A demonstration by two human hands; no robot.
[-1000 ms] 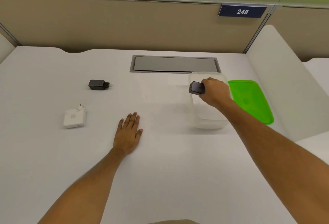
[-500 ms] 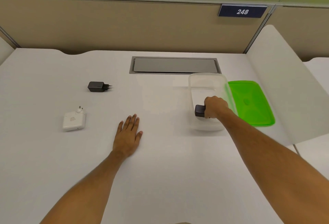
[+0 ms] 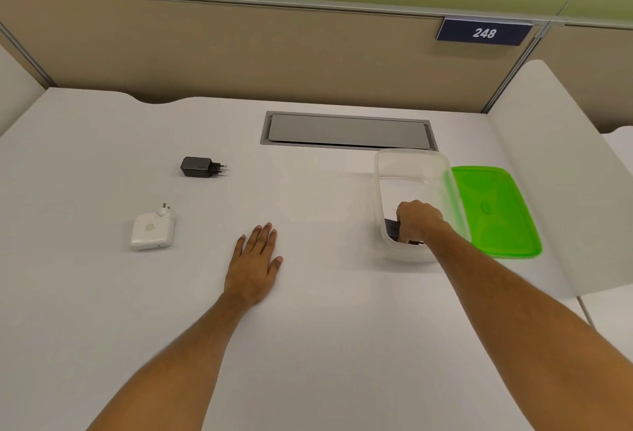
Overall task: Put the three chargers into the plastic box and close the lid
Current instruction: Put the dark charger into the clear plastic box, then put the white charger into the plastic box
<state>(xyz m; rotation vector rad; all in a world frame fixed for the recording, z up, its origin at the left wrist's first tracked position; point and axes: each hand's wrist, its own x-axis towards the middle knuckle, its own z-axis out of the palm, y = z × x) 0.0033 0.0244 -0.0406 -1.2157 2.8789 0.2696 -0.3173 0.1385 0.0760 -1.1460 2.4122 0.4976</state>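
Observation:
A clear plastic box (image 3: 409,160) stands open on the white desk, right of centre. My right hand (image 3: 418,220) is down inside its near end, closed on a dark charger (image 3: 393,229) that sits low near the box floor and is mostly hidden by my fingers. The green lid (image 3: 493,211) lies flat just right of the box. A black charger (image 3: 197,167) with two pins lies at the far left. A white square charger (image 3: 152,231) lies nearer, also left. My left hand (image 3: 255,264) rests flat on the desk, fingers spread, holding nothing.
A grey cable hatch (image 3: 347,130) is set into the white desk (image 3: 325,328) behind the box. A white side divider (image 3: 555,170) rises right of the lid. A beige partition with a "248" sign (image 3: 483,33) closes off the back.
My right hand has carried the dark charger from the box's far rim down into its near end. My left hand and the other two chargers have stayed where they were.

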